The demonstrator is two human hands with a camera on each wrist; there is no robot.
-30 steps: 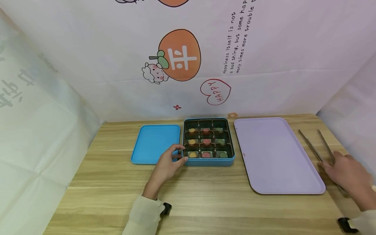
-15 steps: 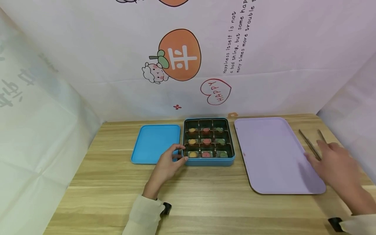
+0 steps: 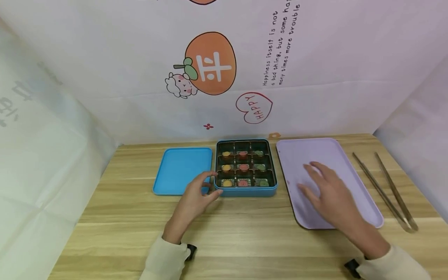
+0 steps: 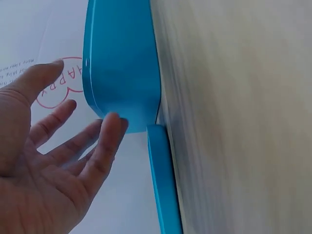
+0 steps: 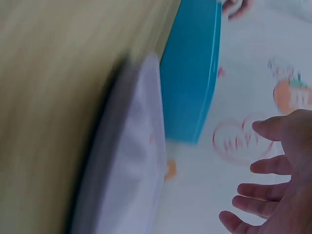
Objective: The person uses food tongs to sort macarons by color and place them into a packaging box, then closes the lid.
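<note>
My left hand (image 3: 193, 200) is at the near left corner of a blue tin box (image 3: 250, 191), thumb and fingers spread about that corner. Whether the fingertips touch the box I cannot tell; in the left wrist view they are spread and relaxed beside its wall. Inside the box, a dark divided insert holds several small round sweets, in yellow (image 3: 226, 167), red (image 3: 243, 167) and green (image 3: 259, 167) columns. My right hand (image 3: 334, 196) hovers over the lilac tray (image 3: 297, 149), fingers loosely bent and holding nothing. Metal tongs (image 3: 385, 194) lie on the table right of the tray.
The blue lid (image 3: 185, 167) lies flat, left of the box. All of it rests on a wood-grain table (image 3: 245, 233). A printed white cloth (image 3: 315, 109) hangs along the back edge, with more cloth at both sides.
My right hand has come away from the tongs and moved left over the tray. The tongs now lie untouched. My left hand stays at the box corner; the head view has shifted slightly.
</note>
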